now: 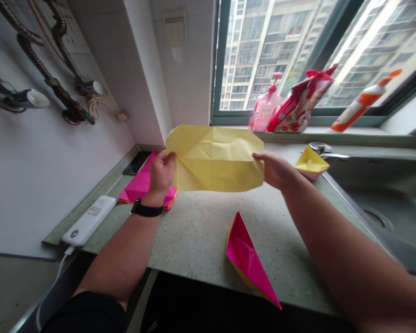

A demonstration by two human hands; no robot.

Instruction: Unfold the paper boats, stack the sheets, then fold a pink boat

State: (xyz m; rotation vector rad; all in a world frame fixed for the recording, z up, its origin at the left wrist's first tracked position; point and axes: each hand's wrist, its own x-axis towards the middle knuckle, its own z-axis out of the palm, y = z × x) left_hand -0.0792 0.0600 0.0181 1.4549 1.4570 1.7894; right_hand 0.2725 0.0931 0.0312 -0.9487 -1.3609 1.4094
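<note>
A creased yellow sheet of paper (pixel 217 159) is stretched out in the air above the speckled counter (pixel 194 231). My left hand (pixel 160 175) pinches its left edge, thumb on the front. My right hand (pixel 275 169) grips its right edge. On the counter below lies a pink folded paper boat (pixel 247 256) near the front edge. A stack of pink paper sheets (pixel 142 182) rests behind my left hand. A yellow folded paper boat (pixel 311 163) sits on the counter just past my right hand.
A white power bank (pixel 89 220) with a cable and a dark phone (pixel 136 163) lie by the left wall. A steel sink (pixel 384 203) with a tap is at right. A pink soap pump (pixel 265 105), red bag (pixel 301 104) and orange bottle (pixel 362 102) stand on the windowsill.
</note>
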